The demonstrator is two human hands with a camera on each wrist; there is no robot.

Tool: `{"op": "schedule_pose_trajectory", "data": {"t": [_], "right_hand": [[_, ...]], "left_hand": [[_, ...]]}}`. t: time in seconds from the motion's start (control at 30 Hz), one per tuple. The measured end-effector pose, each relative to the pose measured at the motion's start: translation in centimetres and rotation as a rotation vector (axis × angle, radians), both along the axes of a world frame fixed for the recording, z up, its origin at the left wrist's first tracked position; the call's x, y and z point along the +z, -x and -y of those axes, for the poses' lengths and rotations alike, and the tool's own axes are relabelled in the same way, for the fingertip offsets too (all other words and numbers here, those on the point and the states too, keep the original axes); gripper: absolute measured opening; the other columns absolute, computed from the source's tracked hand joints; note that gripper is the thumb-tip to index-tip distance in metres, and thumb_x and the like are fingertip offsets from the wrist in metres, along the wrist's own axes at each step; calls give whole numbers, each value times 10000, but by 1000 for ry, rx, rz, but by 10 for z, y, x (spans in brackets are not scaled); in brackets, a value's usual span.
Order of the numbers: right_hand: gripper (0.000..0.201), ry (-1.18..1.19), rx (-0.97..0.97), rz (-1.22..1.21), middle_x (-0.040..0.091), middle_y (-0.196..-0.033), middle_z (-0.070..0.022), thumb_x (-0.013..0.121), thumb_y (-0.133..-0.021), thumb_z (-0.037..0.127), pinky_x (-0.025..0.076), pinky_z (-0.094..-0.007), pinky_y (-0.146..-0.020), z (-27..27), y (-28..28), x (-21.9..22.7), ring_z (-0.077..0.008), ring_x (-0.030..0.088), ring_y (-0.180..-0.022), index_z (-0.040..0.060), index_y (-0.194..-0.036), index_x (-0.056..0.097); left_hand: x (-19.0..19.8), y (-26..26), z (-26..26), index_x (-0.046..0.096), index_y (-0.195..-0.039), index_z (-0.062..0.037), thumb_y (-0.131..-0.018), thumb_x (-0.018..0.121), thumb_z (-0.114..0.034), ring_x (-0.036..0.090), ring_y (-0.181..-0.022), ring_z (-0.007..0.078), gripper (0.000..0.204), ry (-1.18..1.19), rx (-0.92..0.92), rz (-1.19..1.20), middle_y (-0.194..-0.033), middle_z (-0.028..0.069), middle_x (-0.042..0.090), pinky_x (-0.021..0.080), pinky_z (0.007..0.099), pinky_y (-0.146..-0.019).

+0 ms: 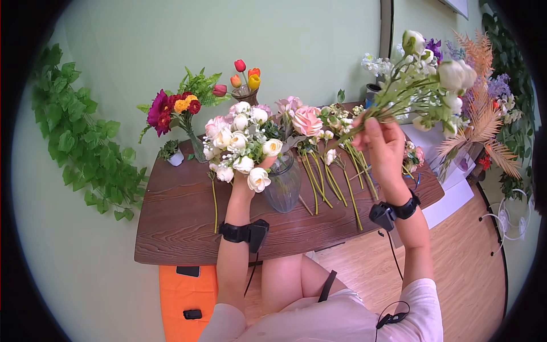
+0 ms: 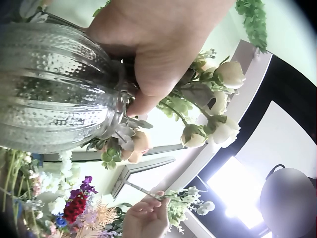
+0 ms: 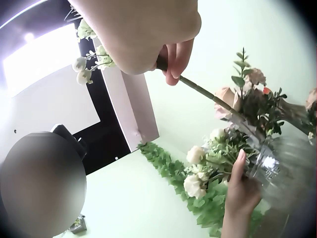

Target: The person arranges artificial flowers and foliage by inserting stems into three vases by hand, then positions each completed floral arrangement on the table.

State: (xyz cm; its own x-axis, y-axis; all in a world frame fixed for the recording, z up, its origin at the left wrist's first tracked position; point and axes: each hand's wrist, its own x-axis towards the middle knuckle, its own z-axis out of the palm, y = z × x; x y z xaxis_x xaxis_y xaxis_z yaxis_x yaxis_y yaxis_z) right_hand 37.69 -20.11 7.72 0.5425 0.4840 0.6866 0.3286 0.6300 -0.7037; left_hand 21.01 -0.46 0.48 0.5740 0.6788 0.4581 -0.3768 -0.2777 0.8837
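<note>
Right hand (image 1: pixel 382 147) grasping a white spray (image 1: pixel 454 77) by its lower stem (image 3: pixel 202 91), fingers curled round it; spray is up over the right part of the worktop (image 1: pixel 176 231), heads fanned up and rightward; judged light, stem stiff but bendable, heads soft on thin branches and apt to snag; best hold: low on the single stem, below the branching.

Left hand (image 2: pixel 157 47) grasping the glass vase (image 1: pixel 282 187) at its neck, thumb by the rim; whether it pinches stems too, cannot tell; vase is near mid-worktop, crowded with pale blooms (image 1: pixel 239 139); judged rigid, breakable, somewhat top-heavy; neck a sound hold, raised dots perhaps aiding grip.

Farther out, loose green stems (image 1: pixel 351 201) lie right of the vase.
</note>
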Motion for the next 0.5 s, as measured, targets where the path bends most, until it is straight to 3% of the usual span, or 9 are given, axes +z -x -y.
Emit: {"op": "schedule_pose_trajectory", "data": {"t": [0.1,0.17,0.23,0.27,0.43,0.5], "right_hand": [[210,75,167,63,619,-858,-75,491,-926,202,464,-225,-557,-15,17,4,-98,572,-630,2,-925,558],[197,143,239,75,626,-868,-77,499,-921,178,480,-235,-590,-27,27,6,-101,577,-649,-10,-923,558],[188,226,286,75,629,-881,-87,504,-917,161,490,-240,-626,-44,29,1,-101,580,-670,-18,-897,561],[198,305,305,66,615,-839,-64,512,-902,118,479,-232,-617,-49,29,-2,-97,579,-684,-39,-1023,516],[255,279,329,46,610,-755,-78,570,-873,134,464,-241,-581,-70,33,-26,-95,568,-641,-49,-1035,495],[297,415,227,285,596,-676,-60,615,-845,191,428,-243,-530,-76,25,-36,-83,540,-588,-44,-1001,519]], "left_hand": [[-1,-1,-1,506,-1147,-39,-683,740,-5,551,-999,168,521,-18,-24,30,-1111,57,561,460,284,-835],[5,1,8,545,-1071,-56,-726,737,-95,528,-936,123,396,65,-41,76,-1033,10,566,438,280,-834],[5,1,7,539,-1080,-58,-732,733,-93,528,-937,125,400,70,-70,85,-1036,9,565,438,283,-836],[4,1,6,533,-1089,-60,-738,729,-92,527,-938,126,404,79,-102,95,-1039,8,564,438,286,-838],[0,3,1,540,-1070,-65,-753,719,-105,533,-919,128,366,3,-76,45,-1012,7,569,441,285,-821],[-4,2,-1,541,-1065,-65,-760,717,-148,525,-944,139,361,-68,4,-6,-1027,15,563,432,296,-838]]}}
